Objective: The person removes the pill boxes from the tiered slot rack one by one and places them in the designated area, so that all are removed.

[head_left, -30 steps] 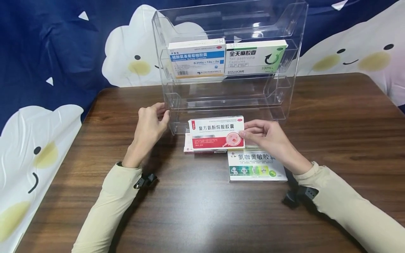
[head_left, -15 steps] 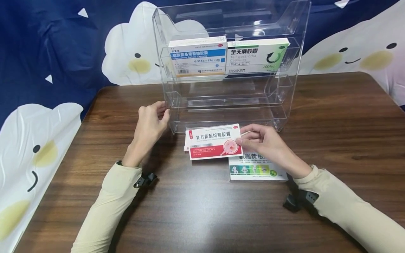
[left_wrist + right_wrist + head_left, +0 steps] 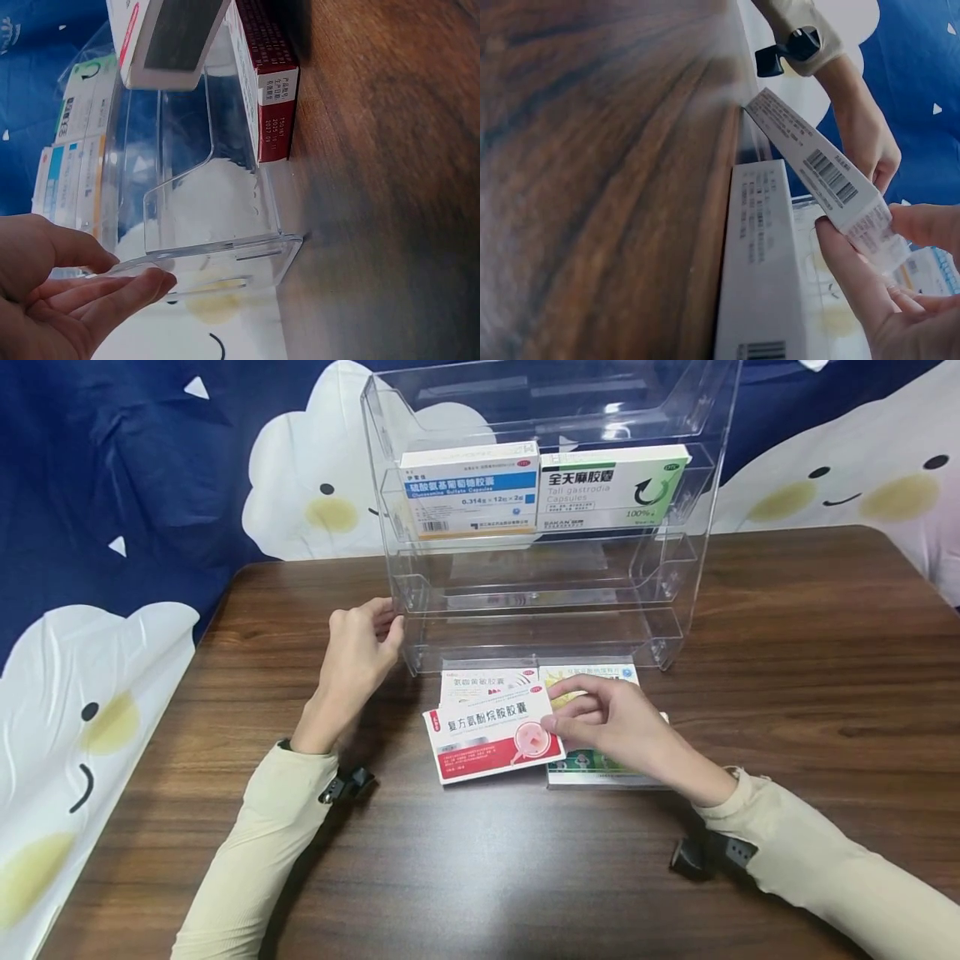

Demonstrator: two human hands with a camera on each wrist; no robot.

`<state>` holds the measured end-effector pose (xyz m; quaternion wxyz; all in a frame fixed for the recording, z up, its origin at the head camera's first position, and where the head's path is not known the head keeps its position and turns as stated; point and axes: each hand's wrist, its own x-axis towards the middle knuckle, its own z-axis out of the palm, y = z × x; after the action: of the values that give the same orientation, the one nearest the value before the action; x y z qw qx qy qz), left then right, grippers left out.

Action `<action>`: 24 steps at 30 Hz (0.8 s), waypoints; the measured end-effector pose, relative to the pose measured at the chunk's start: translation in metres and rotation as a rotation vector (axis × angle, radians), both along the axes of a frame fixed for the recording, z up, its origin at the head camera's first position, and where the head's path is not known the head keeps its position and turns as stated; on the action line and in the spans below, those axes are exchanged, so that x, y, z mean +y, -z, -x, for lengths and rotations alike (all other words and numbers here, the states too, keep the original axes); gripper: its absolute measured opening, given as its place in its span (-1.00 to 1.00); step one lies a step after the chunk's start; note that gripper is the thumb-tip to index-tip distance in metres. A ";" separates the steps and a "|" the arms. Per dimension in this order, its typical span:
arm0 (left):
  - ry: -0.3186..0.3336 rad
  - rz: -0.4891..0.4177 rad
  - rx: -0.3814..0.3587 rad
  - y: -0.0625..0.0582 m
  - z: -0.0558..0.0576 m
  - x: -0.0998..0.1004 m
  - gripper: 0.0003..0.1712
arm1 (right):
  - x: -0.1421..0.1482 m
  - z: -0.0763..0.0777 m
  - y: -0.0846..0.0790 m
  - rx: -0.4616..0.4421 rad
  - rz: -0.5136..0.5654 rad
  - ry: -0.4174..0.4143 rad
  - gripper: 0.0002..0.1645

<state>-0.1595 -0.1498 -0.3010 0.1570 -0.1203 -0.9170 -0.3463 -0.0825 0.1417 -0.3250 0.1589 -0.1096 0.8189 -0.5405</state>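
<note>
Clear rack [image 3: 540, 600]: stands toward the far side of the wooden counter [image 3: 450, 885], with a patterned blue cloth [image 3: 112, 468] behind it.
Upper tier: a blue-and-white box [image 3: 472, 493] and a green-and-white box [image 3: 611, 489] stand side by side in the rack.
Before the rack: a white box [image 3: 480, 681] and a yellow-patterned box [image 3: 592, 672] lie just by its base; a green-banded box [image 3: 600, 770] lies farther out from it.
In the way: the red-and-white box [image 3: 495, 735] covers part of the white box; my right grip [image 3: 607, 714] hides much of the other two.
Red-and-white box: in front of the rack, tilted, printed face up toward me; whether its lower edge touches anything I cannot tell.
Right grip: clamped on that box's right end, thumb and fingers on opposite faces, forearm slanting in toward the rack.
Left grip [image 3: 356, 643]: pinches the rack's left side panel, knuckles up.
</note>
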 end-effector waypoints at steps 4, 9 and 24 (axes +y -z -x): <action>0.002 0.002 -0.005 0.000 0.000 0.000 -0.68 | -0.003 -0.007 -0.003 -0.003 -0.005 -0.064 -0.38; 0.002 -0.013 -0.001 0.000 0.001 0.000 -0.69 | -0.009 -0.018 -0.004 0.086 -0.064 -0.171 -0.25; -0.003 -0.014 -0.014 -0.001 -0.001 0.001 -0.69 | -0.063 -0.052 -0.009 0.946 -0.596 -0.573 -0.57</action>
<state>-0.1588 -0.1489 -0.2998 0.1518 -0.1156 -0.9158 -0.3535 -0.0303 0.0785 -0.3156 -0.0583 -0.5032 0.8541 -0.1179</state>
